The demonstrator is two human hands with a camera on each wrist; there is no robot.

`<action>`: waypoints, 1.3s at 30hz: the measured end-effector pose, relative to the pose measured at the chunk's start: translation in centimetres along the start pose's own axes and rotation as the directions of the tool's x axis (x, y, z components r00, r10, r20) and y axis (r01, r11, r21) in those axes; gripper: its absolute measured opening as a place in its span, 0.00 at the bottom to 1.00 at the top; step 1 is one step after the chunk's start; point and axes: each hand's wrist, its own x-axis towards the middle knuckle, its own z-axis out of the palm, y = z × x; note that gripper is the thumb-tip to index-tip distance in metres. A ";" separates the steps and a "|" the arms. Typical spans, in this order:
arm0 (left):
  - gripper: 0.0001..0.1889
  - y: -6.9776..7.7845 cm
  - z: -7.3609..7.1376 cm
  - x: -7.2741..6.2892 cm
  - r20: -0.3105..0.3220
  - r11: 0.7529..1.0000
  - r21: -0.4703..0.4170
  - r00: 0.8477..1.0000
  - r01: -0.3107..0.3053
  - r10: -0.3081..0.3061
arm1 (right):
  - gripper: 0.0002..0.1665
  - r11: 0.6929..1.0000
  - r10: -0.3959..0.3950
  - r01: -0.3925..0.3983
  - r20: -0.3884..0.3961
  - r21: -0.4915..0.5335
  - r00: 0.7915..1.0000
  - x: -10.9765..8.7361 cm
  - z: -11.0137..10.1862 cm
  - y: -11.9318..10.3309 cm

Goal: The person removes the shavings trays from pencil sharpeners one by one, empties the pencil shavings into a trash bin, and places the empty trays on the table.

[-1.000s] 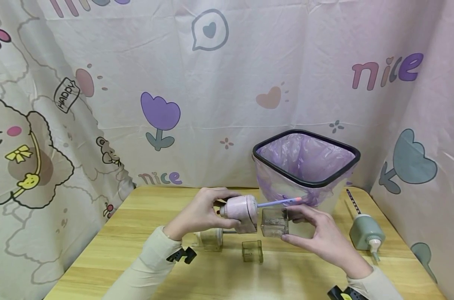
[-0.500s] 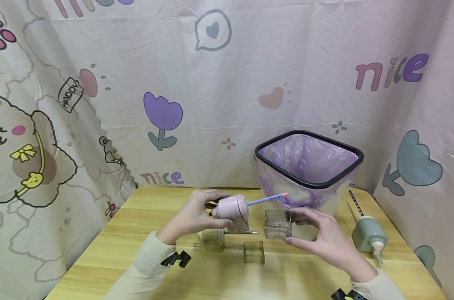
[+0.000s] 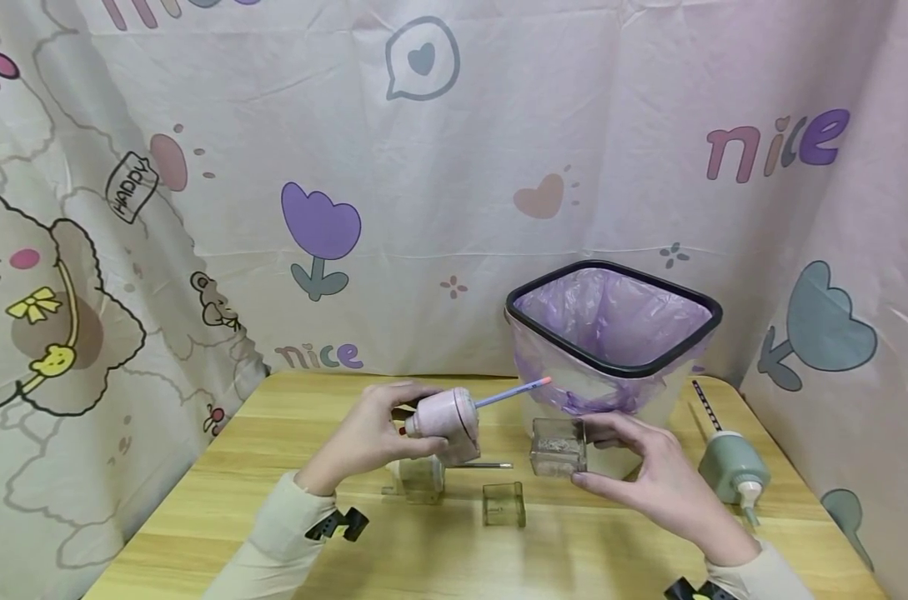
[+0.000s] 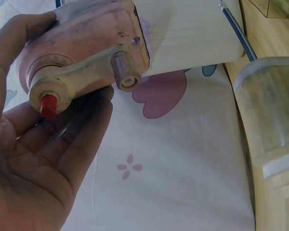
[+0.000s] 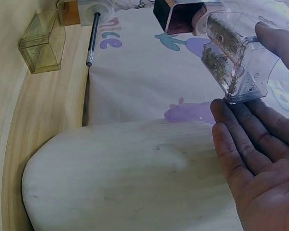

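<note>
My left hand (image 3: 367, 433) grips a pink crank pencil sharpener (image 3: 442, 417) above the table. A blue pencil (image 3: 514, 392) with a pink end sticks out of its front, angled up to the right. The left wrist view shows its crank handle (image 4: 86, 72) and red knob (image 4: 49, 106). My right hand (image 3: 649, 479) pinches a clear shavings drawer (image 3: 559, 450) between thumb and fingers, apart from the sharpener. Shavings (image 5: 224, 53) lie inside the drawer in the right wrist view.
Another sharpener (image 3: 421, 481) lies on the table with a dark pencil (image 3: 487, 466) in it. A yellowish clear drawer (image 3: 504, 504) stands near it. Behind my right hand is a bin (image 3: 652, 371) lined with a purple bag. A grey-green sharpener (image 3: 731, 467) with a patterned pencil (image 3: 707, 406) lies at right.
My left hand has moved left with the pink sharpener and its pencil, widening the gap to the clear drawer. My right hand has shifted slightly right with the drawer.
</note>
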 end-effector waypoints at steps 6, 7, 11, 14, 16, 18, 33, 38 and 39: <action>0.30 -0.4 -0.3 -0.3 -0.015 1.000 0.009 1.000 0.023 -0.023 | 0.34 1.000 0.009 -0.009 0.005 -0.005 1.000 -0.2 -0.2 0.0; 0.30 -0.5 -0.4 -0.3 -0.018 1.000 0.012 1.000 0.024 -0.024 | 0.34 1.000 0.011 -0.010 0.006 -0.006 1.000 -0.2 -0.3 0.0; 0.29 -1.0 -0.7 -0.6 -0.031 0.999 0.022 0.999 0.035 -0.035 | 0.33 1.000 0.010 -0.010 0.008 0.000 1.000 -0.4 -0.4 0.0; 0.29 -1.4 -0.9 -0.8 -0.039 0.998 0.029 0.998 0.054 -0.052 | 0.34 1.000 0.010 -0.010 0.009 0.008 1.000 -0.5 -0.5 -0.1; 0.29 -1.7 -1.2 -0.8 -0.049 0.997 0.037 0.997 0.063 -0.061 | 0.34 1.000 0.016 -0.016 0.011 0.008 1.000 -0.5 -0.6 -0.1; 0.30 -1.9 -1.4 -0.8 -0.060 0.996 0.048 0.996 0.069 -0.066 | 0.34 1.000 0.020 -0.020 0.013 0.003 1.000 -0.5 -0.6 -0.2; 0.32 -4.6 -2.7 -0.9 -0.142 0.979 0.123 0.979 0.162 -0.144 | 0.35 1.000 0.003 -0.003 0.011 -0.008 1.000 -0.8 -1.2 -0.3; 0.32 -6.4 -3.2 -1.1 -0.166 0.964 0.170 0.970 0.204 -0.176 | 0.35 1.000 0.001 -0.001 0.005 -0.015 1.000 -0.9 -1.2 -0.3; 0.32 -6.7 -3.3 -1.1 -0.171 0.962 0.173 0.968 0.213 -0.184 | 0.35 1.000 0.001 -0.001 0.003 -0.017 1.000 -0.9 -1.3 -0.2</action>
